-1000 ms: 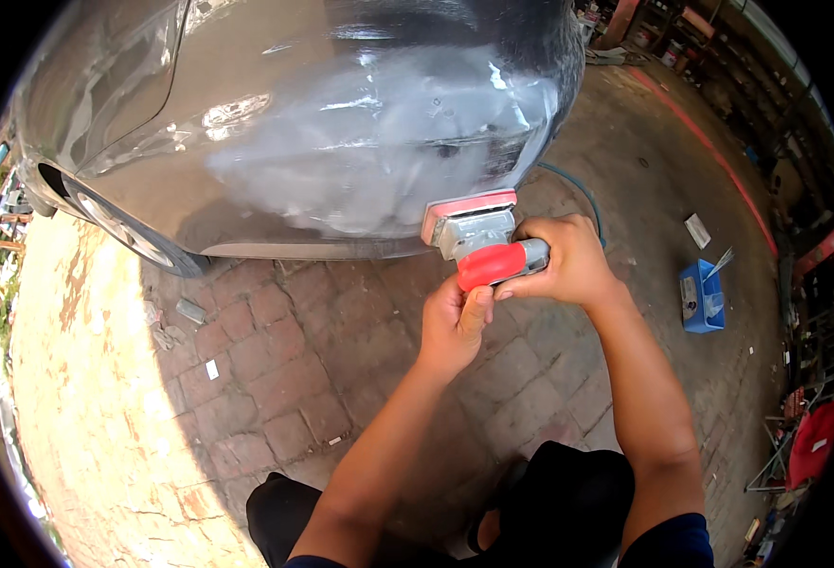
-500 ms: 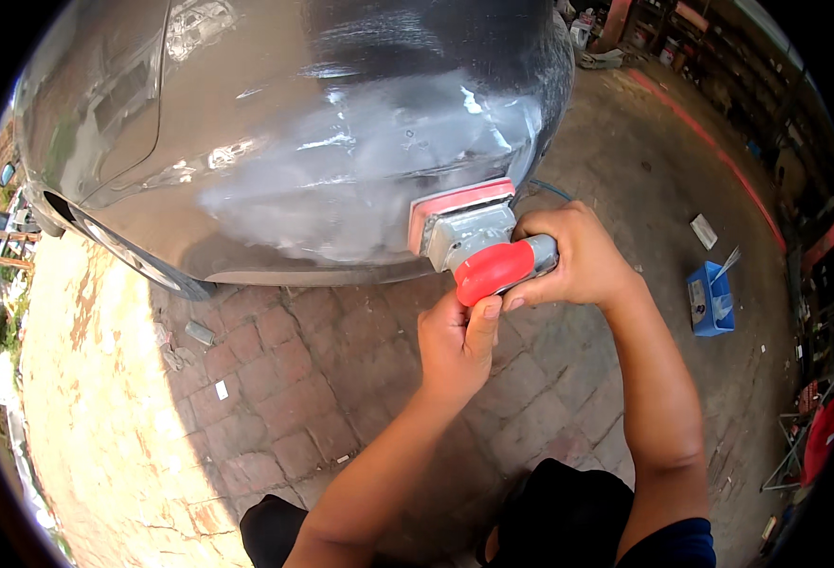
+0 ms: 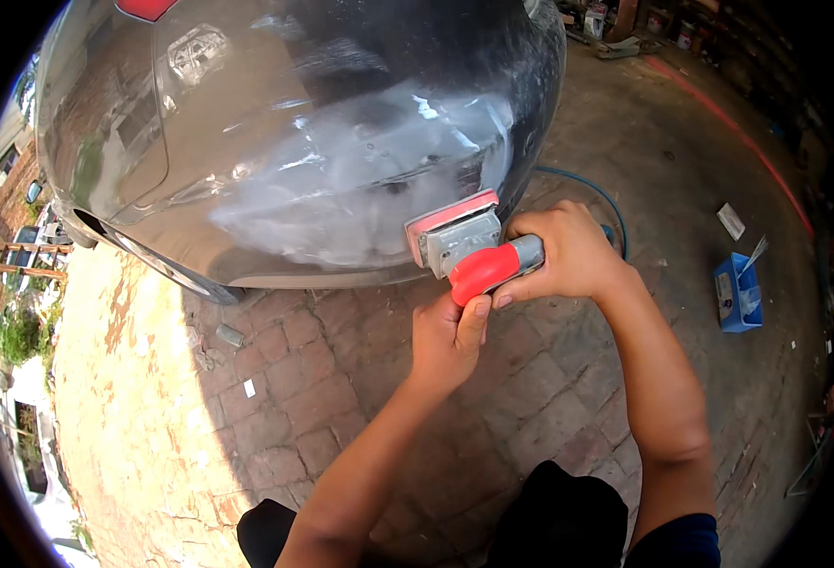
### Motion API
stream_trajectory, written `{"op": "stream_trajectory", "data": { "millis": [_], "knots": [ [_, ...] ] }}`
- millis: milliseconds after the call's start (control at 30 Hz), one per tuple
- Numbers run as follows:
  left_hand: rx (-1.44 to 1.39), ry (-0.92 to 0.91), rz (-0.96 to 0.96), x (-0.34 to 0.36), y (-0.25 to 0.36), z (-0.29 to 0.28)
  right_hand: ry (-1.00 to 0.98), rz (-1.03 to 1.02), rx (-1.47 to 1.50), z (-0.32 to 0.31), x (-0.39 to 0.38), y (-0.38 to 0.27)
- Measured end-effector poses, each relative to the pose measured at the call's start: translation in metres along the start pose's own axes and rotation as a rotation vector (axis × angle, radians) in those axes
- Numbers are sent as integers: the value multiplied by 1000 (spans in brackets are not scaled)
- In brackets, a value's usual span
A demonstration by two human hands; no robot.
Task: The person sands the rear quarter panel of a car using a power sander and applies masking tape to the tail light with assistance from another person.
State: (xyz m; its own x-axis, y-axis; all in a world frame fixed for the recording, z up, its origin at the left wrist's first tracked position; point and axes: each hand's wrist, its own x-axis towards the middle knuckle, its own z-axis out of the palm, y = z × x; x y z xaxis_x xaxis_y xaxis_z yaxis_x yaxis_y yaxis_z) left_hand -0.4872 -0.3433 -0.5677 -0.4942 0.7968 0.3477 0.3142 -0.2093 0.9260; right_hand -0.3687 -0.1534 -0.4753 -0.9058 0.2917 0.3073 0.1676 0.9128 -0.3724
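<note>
Both of my hands are closed around a power sander (image 3: 483, 273) with a red grip, a grey body and a rectangular pad. My left hand (image 3: 443, 343) grips the red end from below. My right hand (image 3: 568, 254) wraps the grey rear part, where its fingers partly hide the tool. The pad is turned toward the lower corner of a dark car bumper (image 3: 341, 180); whether it touches the surface I cannot tell. A dull, whitish sanded patch (image 3: 294, 204) spreads over the bumper, with bare streaks and scratches in it.
A blue hose (image 3: 599, 182) curves over the floor behind my right hand. Further right stands a blue bin (image 3: 739, 298) with things in it, near a pale flat piece (image 3: 730, 221). A can (image 3: 230, 334) lies on the paving at left. Cluttered shelves (image 3: 767, 57) line the back right.
The view has shifted, bringing a red tail light in at the top and more of the hose into sight. My hands and the sander sit slightly lower against the bumper.
</note>
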Motion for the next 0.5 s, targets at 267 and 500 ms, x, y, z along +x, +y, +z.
{"op": "stream_trajectory", "data": {
  "millis": [267, 500],
  "knots": [
    [-139, 162, 15, 29, 65, 25, -72, -39, 152, -72, 34, -6],
    [-36, 121, 22, 15, 26, 26, -98, -50, 105, -39, 17, 11]
  ]
}}
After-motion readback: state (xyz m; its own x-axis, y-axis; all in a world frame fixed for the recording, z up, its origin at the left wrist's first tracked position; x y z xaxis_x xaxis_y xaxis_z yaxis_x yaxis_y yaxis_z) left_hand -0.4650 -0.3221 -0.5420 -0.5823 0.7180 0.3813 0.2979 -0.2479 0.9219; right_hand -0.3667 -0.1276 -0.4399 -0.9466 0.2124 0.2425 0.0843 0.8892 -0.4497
